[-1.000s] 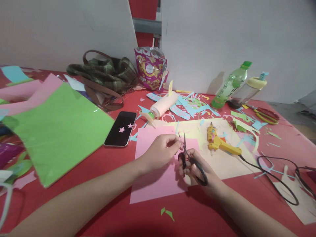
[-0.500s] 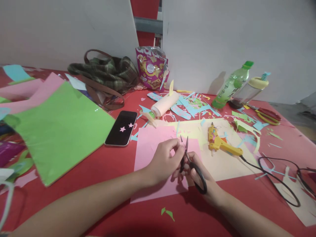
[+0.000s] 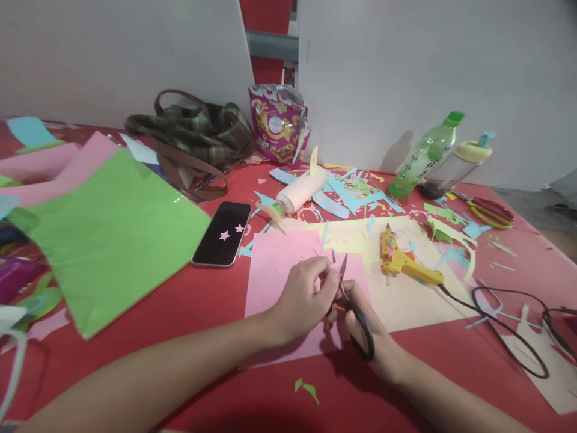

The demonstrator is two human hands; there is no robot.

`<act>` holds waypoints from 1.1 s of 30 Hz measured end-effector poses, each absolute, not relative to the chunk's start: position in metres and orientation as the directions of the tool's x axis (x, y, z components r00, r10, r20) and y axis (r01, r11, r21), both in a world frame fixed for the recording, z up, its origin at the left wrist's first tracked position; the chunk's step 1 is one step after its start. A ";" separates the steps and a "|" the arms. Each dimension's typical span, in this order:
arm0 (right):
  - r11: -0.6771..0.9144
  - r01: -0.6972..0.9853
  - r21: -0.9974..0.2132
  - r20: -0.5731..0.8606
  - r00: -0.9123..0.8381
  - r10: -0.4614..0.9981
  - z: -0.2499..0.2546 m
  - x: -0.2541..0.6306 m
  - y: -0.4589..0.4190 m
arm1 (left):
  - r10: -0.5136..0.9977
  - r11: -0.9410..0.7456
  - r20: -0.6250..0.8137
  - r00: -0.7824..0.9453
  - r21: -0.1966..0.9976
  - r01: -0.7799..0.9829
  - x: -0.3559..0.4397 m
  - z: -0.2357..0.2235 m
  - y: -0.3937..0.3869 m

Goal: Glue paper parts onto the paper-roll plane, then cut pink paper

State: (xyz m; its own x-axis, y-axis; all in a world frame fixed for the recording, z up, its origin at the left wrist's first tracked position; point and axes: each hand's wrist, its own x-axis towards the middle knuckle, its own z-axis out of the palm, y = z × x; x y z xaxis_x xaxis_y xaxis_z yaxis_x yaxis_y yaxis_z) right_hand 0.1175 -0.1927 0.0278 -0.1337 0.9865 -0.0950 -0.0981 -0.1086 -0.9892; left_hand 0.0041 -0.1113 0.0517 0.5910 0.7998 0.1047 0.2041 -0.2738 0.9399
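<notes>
My right hand [image 3: 367,328] is closed round the black handles of a pair of scissors [image 3: 364,331], whose parted blades point up and away from me. Close against the blades, my left hand [image 3: 309,294] pinches a small bit of pink paper, mostly hidden by the fingers. Beneath both hands lies a pink paper sheet [image 3: 270,264] on the red table. Two small pink paper stars [image 3: 224,236] rest on a black phone [image 3: 216,249] to the left.
A yellow glue gun [image 3: 406,264] with a black cord lies on cream paper [image 3: 419,307] at right. Behind are a paper-wrapped bottle [image 3: 302,189], a snack bag [image 3: 278,126], a green bottle [image 3: 424,156] and paper scraps. A large green sheet [image 3: 112,234] covers the left.
Both hands have shifted slightly down and to the right. The left fingers have moved over the scissors' pivot, and the blades have turned a little rightward.
</notes>
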 end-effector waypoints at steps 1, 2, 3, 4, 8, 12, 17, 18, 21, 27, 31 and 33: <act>-0.107 -0.090 -0.990 -0.094 -0.134 0.986 0.029 0.117 -0.193 | 0.799 -0.284 0.108 0.591 0.935 0.213 0.004 0.051 -0.112; -0.103 -0.081 -0.991 -0.092 -0.130 0.987 0.030 0.117 -0.193 | 0.799 -0.294 0.110 0.591 0.929 0.224 0.004 0.051 -0.112; -0.099 -0.070 -0.993 -0.090 -0.126 0.988 0.031 0.117 -0.193 | 0.799 -0.302 0.112 0.591 0.924 0.233 0.004 0.050 -0.112; -0.096 -0.061 -0.993 -0.088 -0.122 0.989 0.031 0.116 -0.193 | 0.798 -0.307 0.112 0.593 0.921 0.239 0.004 0.050 -0.112; -0.104 -0.047 -0.993 -0.098 -0.119 0.988 0.033 0.113 -0.194 | 0.791 -0.316 0.126 0.599 0.922 0.223 0.004 0.050 -0.111; -0.113 -0.029 -0.993 -0.109 -0.107 0.988 0.032 0.112 -0.193 | 0.802 -0.333 0.149 0.578 0.915 0.226 0.005 0.050 -0.112; -0.122 -0.037 -0.992 -0.117 -0.106 0.987 0.031 0.113 -0.193 | 0.793 -0.358 0.161 0.588 0.904 0.234 0.005 0.049 -0.113; -0.123 -0.028 -0.992 -0.119 -0.104 0.987 0.031 0.113 -0.193 | 0.791 -0.361 0.162 0.590 0.902 0.236 0.005 0.049 -0.113; -0.116 0.003 -0.993 -0.116 -0.093 0.989 0.032 0.113 -0.194 | 0.791 -0.365 0.164 0.589 0.899 0.241 0.005 0.048 -0.113; -0.111 0.050 -0.993 -0.114 -0.070 0.991 0.032 0.112 -0.193 | 0.799 -0.368 0.165 0.579 0.895 0.253 0.006 0.047 -0.114; -0.126 0.029 -0.992 -0.128 -0.077 0.989 0.031 0.111 -0.193 | 0.799 -0.370 0.170 0.576 0.895 0.248 0.005 0.047 -0.115; -0.132 0.016 -0.991 -0.132 -0.075 0.988 0.031 0.111 -0.194 | 0.794 -0.372 0.172 0.583 0.896 0.243 0.005 0.047 -0.116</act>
